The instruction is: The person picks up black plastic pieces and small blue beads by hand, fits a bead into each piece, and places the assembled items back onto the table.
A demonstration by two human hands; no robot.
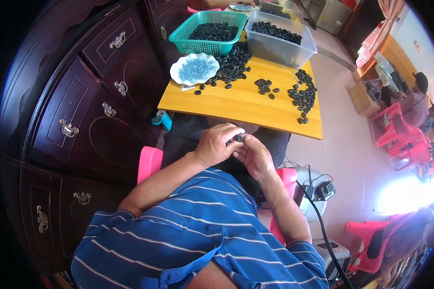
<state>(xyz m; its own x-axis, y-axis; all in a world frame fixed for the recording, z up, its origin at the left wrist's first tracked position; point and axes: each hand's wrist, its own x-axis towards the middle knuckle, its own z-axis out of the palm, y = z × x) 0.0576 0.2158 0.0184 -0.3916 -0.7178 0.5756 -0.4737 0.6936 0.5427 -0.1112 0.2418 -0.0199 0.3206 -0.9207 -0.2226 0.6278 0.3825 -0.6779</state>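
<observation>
Close in front of my body, just off the table's near edge, my left hand (219, 143) pinches a small black ring-shaped part (238, 137) between thumb and fingers. My right hand (256, 155) meets it there, thumb and fingertips pressed together beside the part; anything in that pinch is too small to make out. Ahead on the yellow wooden table (217, 106) lie many similar black parts: a large heap (234, 62), a small cluster (264, 86) in the middle and a longer cluster (304, 94) at the right. A white scalloped plate (176, 72) holds thin light-blue pieces.
A green plastic basket (176, 42) and a clear plastic bin (279, 51), both with black parts, stand behind the heap. Dark wooden cabinets (94, 130) line the left. I sit on a pink chair (150, 164). Cables and a black adapter (326, 190) lie at right. Other people sit farther right.
</observation>
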